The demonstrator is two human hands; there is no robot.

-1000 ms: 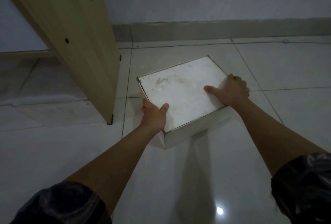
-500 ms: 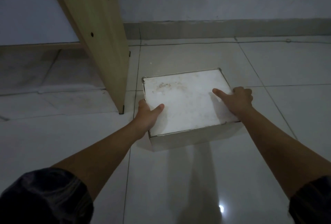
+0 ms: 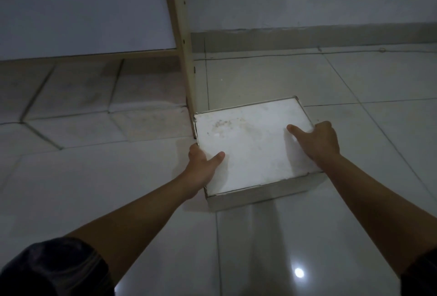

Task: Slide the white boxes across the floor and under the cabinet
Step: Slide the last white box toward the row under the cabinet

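Note:
A flat white box (image 3: 250, 146) with a smudged lid lies on the tiled floor, its far left corner touching the foot of the cabinet's wooden side panel (image 3: 183, 42). My left hand (image 3: 203, 163) grips the box's left edge, thumb on the lid. My right hand (image 3: 316, 142) grips the right edge, thumb stretched across the lid. Beneath the cabinet's pale bottom board (image 3: 89, 53), to the left of the panel, a low gap shows floor tiles.
The glossy tiled floor (image 3: 272, 248) reflects a ceiling light near me. A grey skirting (image 3: 307, 38) runs along the back wall, with a thin cable (image 3: 343, 51) on the floor in front of it. Open floor lies right of the box.
The view has swung left and the box has slid left toward the cabinet, turning squarer to me; its corner now meets the panel's foot. Both hands kept their grip on its sides.

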